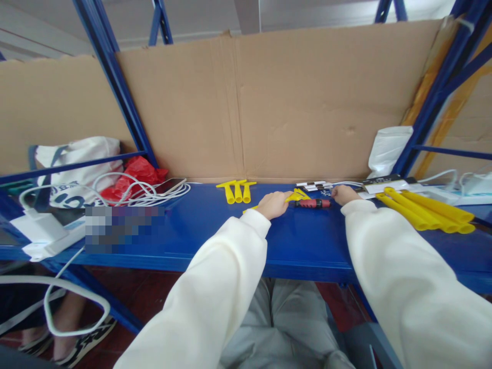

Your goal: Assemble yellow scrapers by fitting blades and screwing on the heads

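My left hand (273, 205) is wrapped round a yellow plastic T-shaped piece (298, 196). Its wider head shows beyond the fingers, and a thin yellow end pokes out on the wrist side. Just right of that head lies a red and black screwdriver (313, 203) on the blue shelf (215, 230). My right hand (344, 195) rests with its fingers curled together beside a scatter of small shiny bits (326, 193), too small to name. Whether anything is between those fingers is hidden.
Three yellow T-shaped pieces (238, 192) stand at the back. Several yellow tubes (430, 210) lie by my right forearm. White cables (154, 192), a red plastic bag (134, 174) and a power strip (57, 238) occupy the left. Cardboard (307, 102) walls the back.
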`<move>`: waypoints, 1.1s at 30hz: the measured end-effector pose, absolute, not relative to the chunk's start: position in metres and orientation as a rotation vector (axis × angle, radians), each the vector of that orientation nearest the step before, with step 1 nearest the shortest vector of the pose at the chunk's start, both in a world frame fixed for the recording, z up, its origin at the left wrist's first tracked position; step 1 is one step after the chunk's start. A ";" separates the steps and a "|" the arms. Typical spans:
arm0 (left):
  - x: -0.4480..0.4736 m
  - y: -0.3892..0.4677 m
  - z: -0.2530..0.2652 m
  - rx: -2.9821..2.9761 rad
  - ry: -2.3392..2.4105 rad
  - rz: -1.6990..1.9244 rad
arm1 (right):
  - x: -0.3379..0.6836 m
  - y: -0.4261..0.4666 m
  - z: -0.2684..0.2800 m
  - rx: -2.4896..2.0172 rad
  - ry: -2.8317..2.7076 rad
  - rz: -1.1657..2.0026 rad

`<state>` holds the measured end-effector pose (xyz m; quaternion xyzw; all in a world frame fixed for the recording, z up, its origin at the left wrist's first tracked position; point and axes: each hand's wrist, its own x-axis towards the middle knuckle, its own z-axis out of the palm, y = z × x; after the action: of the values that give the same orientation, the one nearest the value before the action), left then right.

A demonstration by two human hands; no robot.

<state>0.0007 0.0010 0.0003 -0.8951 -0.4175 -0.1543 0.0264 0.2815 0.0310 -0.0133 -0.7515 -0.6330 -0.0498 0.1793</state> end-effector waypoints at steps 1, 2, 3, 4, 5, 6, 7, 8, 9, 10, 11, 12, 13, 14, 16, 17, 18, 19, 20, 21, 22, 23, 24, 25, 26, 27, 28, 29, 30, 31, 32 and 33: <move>0.001 0.001 0.000 -2.771 -1.297 -0.504 | 0.280 0.030 -0.012 -2.130 -1.762 -0.147; 0.001 0.002 0.001 -2.778 -1.305 -0.545 | 0.279 0.029 -0.011 -2.122 -1.735 -0.155; 0.001 0.002 0.002 -2.789 -1.313 -0.603 | 0.277 0.028 -0.009 -2.101 -1.708 -0.158; 0.002 0.003 0.003 -2.803 -1.315 -0.684 | 0.274 0.028 -0.006 -2.064 -1.683 -0.153; 0.002 0.004 0.005 -2.821 -1.311 -0.789 | 0.271 0.027 -0.004 -2.009 -1.657 -0.141; 0.003 0.005 0.008 -2.845 -1.300 -0.916 | 0.267 0.027 -0.001 -1.941 -1.627 -0.122; 0.004 0.005 0.012 -2.863 -1.290 -1.065 | 0.262 0.027 0.002 -1.866 -1.596 -0.094; 0.006 0.005 0.016 -2.885 -1.289 -1.223 | 0.257 0.027 0.005 -1.789 -1.572 -0.059; 0.007 0.005 0.019 -2.906 -1.306 -1.390 | 0.251 0.028 0.008 -1.712 -1.551 -0.017; 0.007 0.004 0.023 -2.927 -1.348 -1.539 | 0.245 0.028 0.011 -1.633 -1.537 0.038; 0.008 0.003 0.025 -2.935 -1.438 -1.664 | 0.238 0.029 0.012 -1.552 -1.529 0.098; 0.008 0.001 0.028 -2.950 -1.547 -1.755 | 0.232 0.029 0.014 -1.471 -1.523 0.155; 0.008 -0.001 0.029 -2.966 -1.631 -1.848 | 0.225 0.029 0.014 -1.391 -1.527 0.208; 0.008 -0.003 0.030 -2.987 -1.699 -1.929 | 0.219 0.029 0.014 -1.319 -1.536 0.253; 0.008 -0.006 0.029 -3.045 -1.829 -2.016 | 0.208 0.027 0.012 -1.206 -1.565 0.333; 0.008 -0.007 0.029 -3.074 -1.895 -2.020 | 0.203 0.026 0.010 -1.163 -1.577 0.368; 0.009 -0.008 0.028 -3.101 -1.964 -1.998 | 0.199 0.026 0.008 -1.131 -1.590 0.403; 0.009 -0.009 0.027 -3.123 -2.033 -1.958 | 0.195 0.025 0.007 -1.107 -1.600 0.432; 0.010 -0.009 0.026 -3.140 -2.094 -1.915 | 0.192 0.024 0.005 -1.089 -1.609 0.454; 0.010 -0.009 0.025 -3.154 -2.141 -1.881 | 0.189 0.023 0.004 -1.077 -1.619 0.472; 0.010 -0.009 0.025 -3.169 -2.175 -1.854 | 0.187 0.022 0.002 -1.069 -1.627 0.482; 0.010 -0.009 0.025 -3.180 -2.199 -1.839 | 0.185 0.020 0.002 -1.062 -1.636 0.490; 0.011 -0.009 0.025 -3.183 -2.216 -1.836 | 0.183 0.019 0.001 -1.058 -1.642 0.494; 0.011 -0.009 0.025 -3.183 -2.227 -1.841 | 0.182 0.018 0.001 -1.058 -1.644 0.497; 0.011 -0.009 0.025 -3.181 -2.238 -1.846 | 0.181 0.017 0.001 -1.059 -1.645 0.498; 0.011 -0.009 0.025 -3.180 -2.251 -1.844 | 0.180 0.016 0.001 -1.059 -1.646 0.499; 0.011 -0.009 0.025 -3.182 -2.262 -1.841 | 0.179 0.015 0.001 -1.060 -1.646 0.498; 0.011 -0.008 0.025 -3.186 -2.271 -1.838 | 0.178 0.015 0.001 -1.062 -1.648 0.497; 0.011 -0.008 0.025 -3.196 -2.273 -1.839 | 0.177 0.015 0.001 -1.064 -1.651 0.495; 0.011 -0.008 0.024 -3.207 -2.273 -1.841 | 0.177 0.015 0.001 -1.065 -1.656 0.494; 0.011 -0.007 0.024 -3.219 -2.269 -1.848 | 0.176 0.015 0.000 -1.066 -1.661 0.493; 0.010 -0.007 0.023 -3.233 -2.259 -1.860 | 0.175 0.016 -0.001 -1.066 -1.666 0.493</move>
<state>0.0103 -0.0067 0.0229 -0.6079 -0.4246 -0.3497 -0.5726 0.1753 0.0158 -0.0005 -0.4453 -0.6962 0.2059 0.5241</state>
